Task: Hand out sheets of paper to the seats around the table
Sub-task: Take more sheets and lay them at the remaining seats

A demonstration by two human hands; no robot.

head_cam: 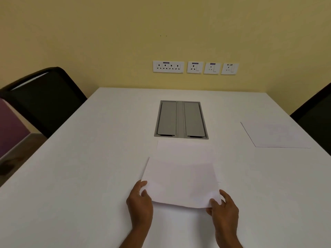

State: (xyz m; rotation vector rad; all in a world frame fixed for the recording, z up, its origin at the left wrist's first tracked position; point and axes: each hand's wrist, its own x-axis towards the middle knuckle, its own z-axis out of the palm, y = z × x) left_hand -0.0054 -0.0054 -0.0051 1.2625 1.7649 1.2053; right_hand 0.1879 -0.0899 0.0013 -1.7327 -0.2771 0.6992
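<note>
A white sheet of paper [180, 183] is lifted a little off the white table [89, 167] in front of me. My left hand [140, 203] pinches its near left corner and my right hand [223, 208] pinches its near right corner. Under it lies a stack of white paper [186, 149], whose far edge shows beyond the lifted sheet. Another single sheet [275, 135] lies flat at the table's right side, in front of the right chair [315, 113].
A black chair [44, 97] stands at the table's left side. A grey cable hatch [181, 119] is set into the table's middle. Wall sockets [195, 67] sit on the yellow wall behind. A purple panel [10, 126] stands at the far left.
</note>
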